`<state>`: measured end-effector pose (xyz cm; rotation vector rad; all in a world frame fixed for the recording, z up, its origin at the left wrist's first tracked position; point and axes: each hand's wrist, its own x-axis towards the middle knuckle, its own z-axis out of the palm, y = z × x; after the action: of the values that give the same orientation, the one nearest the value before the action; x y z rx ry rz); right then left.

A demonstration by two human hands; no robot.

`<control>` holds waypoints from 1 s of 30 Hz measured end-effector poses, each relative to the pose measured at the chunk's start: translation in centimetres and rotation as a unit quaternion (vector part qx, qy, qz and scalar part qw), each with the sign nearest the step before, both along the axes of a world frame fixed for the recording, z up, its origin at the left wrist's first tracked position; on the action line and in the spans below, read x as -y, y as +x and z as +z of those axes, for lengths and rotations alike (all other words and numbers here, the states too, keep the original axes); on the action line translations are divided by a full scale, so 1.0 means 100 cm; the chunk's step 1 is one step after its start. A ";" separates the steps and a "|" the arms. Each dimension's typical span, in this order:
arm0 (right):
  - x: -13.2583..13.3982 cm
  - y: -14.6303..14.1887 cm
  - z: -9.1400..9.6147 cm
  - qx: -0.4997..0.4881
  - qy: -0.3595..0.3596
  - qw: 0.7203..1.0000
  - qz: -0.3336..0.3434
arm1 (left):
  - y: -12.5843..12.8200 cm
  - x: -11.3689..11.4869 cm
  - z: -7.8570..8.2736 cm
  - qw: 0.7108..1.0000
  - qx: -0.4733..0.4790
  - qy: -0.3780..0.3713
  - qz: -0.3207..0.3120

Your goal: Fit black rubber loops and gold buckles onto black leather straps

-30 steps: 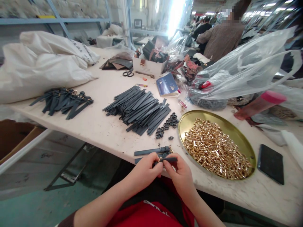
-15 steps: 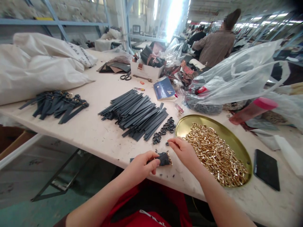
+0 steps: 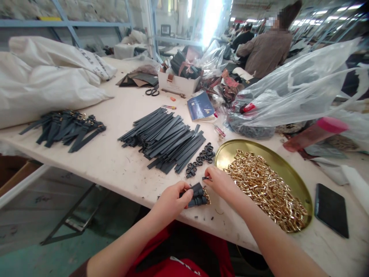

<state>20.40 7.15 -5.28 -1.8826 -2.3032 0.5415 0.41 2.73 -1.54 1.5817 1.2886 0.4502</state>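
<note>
Near the table's front edge, my left hand (image 3: 173, 198) is closed on a few dark buckle straps (image 3: 198, 195) with gold buckles at their right end. The thumb and fingers of my right hand (image 3: 220, 182) pinch a small dark strap loop (image 3: 205, 178) just above the tabletop, a short way from those buckles. More dark loops (image 3: 205, 153) lie in a small cluster beyond that hand. Behind my left hand spreads a pile of flat dark strips (image 3: 161, 138). A gold oval tray (image 3: 261, 145) heaped with gold buckles (image 3: 265, 188) stands close to my right forearm.
Finished-looking straps (image 3: 67, 127) lie at the left by white sacks (image 3: 54, 84). Scissors (image 3: 152, 92), a blue booklet (image 3: 201, 106) and a filled white box (image 3: 177, 85) are farther back. A phone (image 3: 331, 209) and a plastic bag (image 3: 294, 96) are right. A person (image 3: 266, 52) sits beyond.
The straps in my left hand have shifted apart, showing one above another. My right hand has the small loop lifted slightly and turned. The view has moved a little.
</note>
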 end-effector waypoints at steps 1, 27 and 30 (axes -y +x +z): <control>0.000 -0.001 0.000 -0.007 0.000 1.000 -0.002 | 0.001 0.000 0.000 1.000 -0.003 0.004 0.001; 0.079 -0.038 0.037 -0.594 -0.091 0.792 -0.106 | -0.006 0.032 0.023 0.988 -0.091 0.127 -0.002; 0.081 -0.036 0.034 -0.625 -0.132 0.760 -0.118 | -0.007 0.030 0.022 0.994 -0.057 0.085 -0.027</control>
<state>16.81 -0.96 -1.89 -1.1283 -1.0928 1.5221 -0.26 -0.25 0.69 1.8026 1.3186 0.4501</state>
